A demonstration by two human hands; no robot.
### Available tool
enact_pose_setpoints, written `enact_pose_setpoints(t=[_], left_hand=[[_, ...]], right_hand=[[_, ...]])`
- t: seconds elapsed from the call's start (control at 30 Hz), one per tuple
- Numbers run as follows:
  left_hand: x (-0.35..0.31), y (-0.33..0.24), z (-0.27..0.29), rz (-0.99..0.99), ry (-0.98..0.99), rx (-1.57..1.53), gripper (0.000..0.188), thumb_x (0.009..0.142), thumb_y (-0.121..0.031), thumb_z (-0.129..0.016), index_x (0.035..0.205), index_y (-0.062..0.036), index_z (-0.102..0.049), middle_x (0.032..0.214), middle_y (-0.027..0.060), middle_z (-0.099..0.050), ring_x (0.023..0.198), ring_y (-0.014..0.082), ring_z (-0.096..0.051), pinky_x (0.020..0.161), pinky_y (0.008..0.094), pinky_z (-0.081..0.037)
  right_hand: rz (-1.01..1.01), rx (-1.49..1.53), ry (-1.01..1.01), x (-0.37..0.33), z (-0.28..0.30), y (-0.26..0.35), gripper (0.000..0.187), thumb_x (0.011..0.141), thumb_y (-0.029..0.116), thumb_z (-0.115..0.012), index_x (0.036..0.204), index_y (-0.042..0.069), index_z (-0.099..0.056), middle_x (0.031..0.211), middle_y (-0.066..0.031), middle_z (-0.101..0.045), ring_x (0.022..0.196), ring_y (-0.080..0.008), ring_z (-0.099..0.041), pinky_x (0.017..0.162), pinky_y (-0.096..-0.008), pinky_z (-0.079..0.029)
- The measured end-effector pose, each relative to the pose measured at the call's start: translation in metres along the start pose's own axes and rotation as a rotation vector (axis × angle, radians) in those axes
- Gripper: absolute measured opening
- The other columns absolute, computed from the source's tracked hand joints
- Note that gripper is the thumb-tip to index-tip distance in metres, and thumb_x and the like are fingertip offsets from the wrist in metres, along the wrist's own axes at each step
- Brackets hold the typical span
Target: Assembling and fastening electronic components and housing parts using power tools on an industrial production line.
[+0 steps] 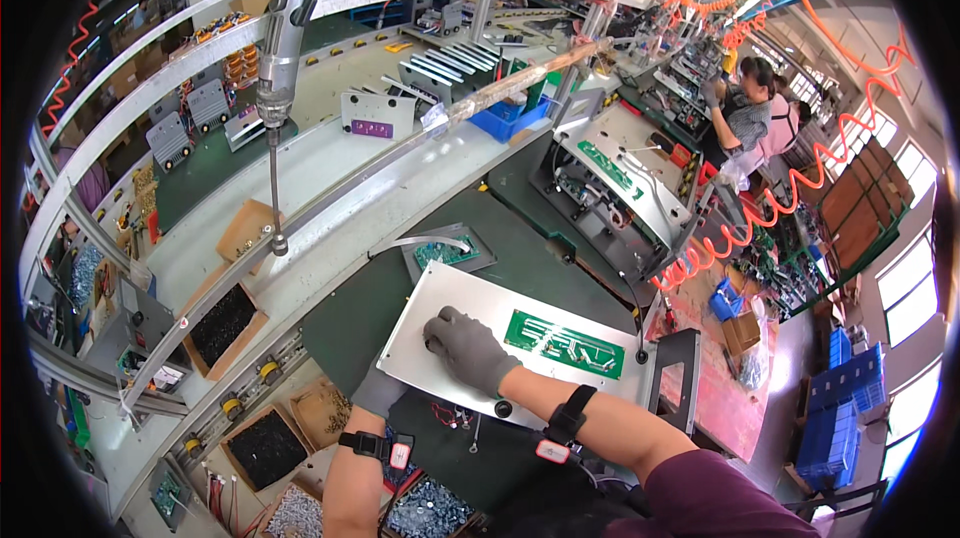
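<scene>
The grey-gloved left hand (380, 393) is at the near left edge of a smooth, rectangular silver metal panel (480, 298); its fingers are hidden, so its grip cannot be told. The grey-gloved right hand (468, 348) curls on the panel, fingertips obscured. Print on the red-and-white wrist tag (552, 451) is illegible. The panel, bearing a rectangular green circuit board (565, 343), sits over the dark green worktop (345, 308).

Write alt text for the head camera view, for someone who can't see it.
A gray-gloved right hand rests, fingers curled, on a pale flat panel bearing a green circuit board; the left hand is at the panel's near-left corner, its fingers hidden. A power screwdriver hangs at upper left; boxes of small parts sit below.
</scene>
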State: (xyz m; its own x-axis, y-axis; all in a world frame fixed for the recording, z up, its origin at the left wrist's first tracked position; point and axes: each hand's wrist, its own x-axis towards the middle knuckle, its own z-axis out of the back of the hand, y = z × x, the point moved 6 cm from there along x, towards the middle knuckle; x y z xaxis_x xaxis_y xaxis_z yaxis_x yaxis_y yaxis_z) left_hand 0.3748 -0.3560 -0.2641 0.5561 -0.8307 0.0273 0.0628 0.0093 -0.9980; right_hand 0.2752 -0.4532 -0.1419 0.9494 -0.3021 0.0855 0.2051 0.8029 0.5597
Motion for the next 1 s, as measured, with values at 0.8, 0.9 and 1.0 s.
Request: enact_pose_setpoints(t=[0.8,0.9,1.0], left_hand=[[-0.035,-0.021,0.046,0.125,-0.254,-0.098,0.03,0.097,-0.019,-0.046,0.118,-0.0016,-0.059,0.107,0.0083,-0.063,0.095,0.0121,-0.059,0.085,0.0271,-0.048],[-0.057,-0.023,0.048,0.185,-0.274,-0.263,0.05,0.098,-0.042,-0.042,0.123,0.0001,-0.055,0.108,0.0097,-0.061,0.095,0.0163,-0.059,0.087,0.0306,-0.049],[-0.06,-0.034,0.037,0.18,-0.277,-0.355,0.054,0.097,-0.046,-0.042,0.123,0.0005,-0.054,0.105,0.0095,-0.061,0.092,0.0166,-0.059,0.087,0.0315,-0.049]], right_hand=[[0.278,-0.342,0.272,0.007,0.098,0.067,0.023,0.082,0.011,-0.06,0.105,0.01,-0.059,0.107,-0.0143,-0.053,0.089,-0.0347,-0.06,0.077,-0.0435,-0.05],[0.396,-0.111,-0.194,-0.041,0.208,0.099,0.033,0.082,0.015,-0.065,0.113,0.01,-0.056,0.105,-0.0134,-0.055,0.083,-0.0289,-0.06,0.073,-0.0382,-0.05],[0.177,0.034,-0.416,-0.114,0.28,0.089,0.042,0.081,0.015,-0.065,0.117,-0.001,-0.053,0.099,-0.0099,-0.056,0.084,-0.0197,-0.056,0.075,-0.0325,-0.047]])
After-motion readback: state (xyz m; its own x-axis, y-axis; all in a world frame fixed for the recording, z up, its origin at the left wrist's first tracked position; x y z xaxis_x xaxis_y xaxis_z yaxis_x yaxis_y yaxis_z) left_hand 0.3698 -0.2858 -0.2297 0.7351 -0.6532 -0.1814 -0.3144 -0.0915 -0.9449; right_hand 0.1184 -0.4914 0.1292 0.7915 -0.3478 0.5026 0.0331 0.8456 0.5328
